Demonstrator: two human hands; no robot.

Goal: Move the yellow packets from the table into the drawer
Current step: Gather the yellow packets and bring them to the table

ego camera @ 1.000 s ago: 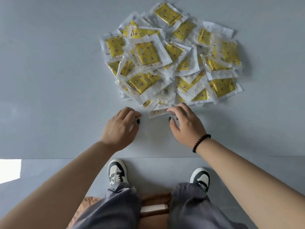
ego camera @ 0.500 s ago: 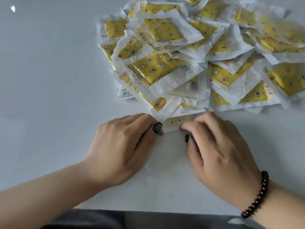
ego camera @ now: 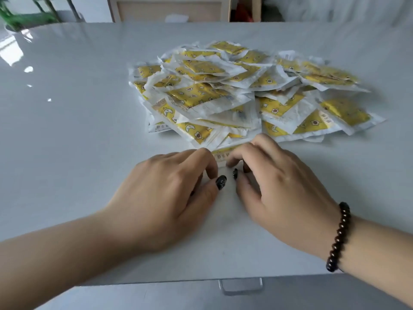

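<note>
A loose heap of yellow packets [ego camera: 234,95] in clear white-edged wrappers lies on the white table [ego camera: 73,135], just beyond both hands. My left hand [ego camera: 169,198] and my right hand [ego camera: 281,191] sit side by side at the heap's near edge. Their curled fingertips meet on the nearest packet [ego camera: 220,156], which pokes out from under the heap and is mostly covered by fingers. Each thumb lies just below that packet's edge. The drawer front [ego camera: 156,294] with its metal handle [ego camera: 241,286] runs below the table's near edge and is closed.
A dark bead bracelet [ego camera: 338,238] circles my right wrist. Beyond the table's far edge stand a wooden cabinet [ego camera: 169,10] and a green plant [ego camera: 15,16] at the far left.
Both hands have closed in toward each other onto the nearest packet's edge. The view has moved closer and tilted up, so the far edge of the table and the drawer handle now show.
</note>
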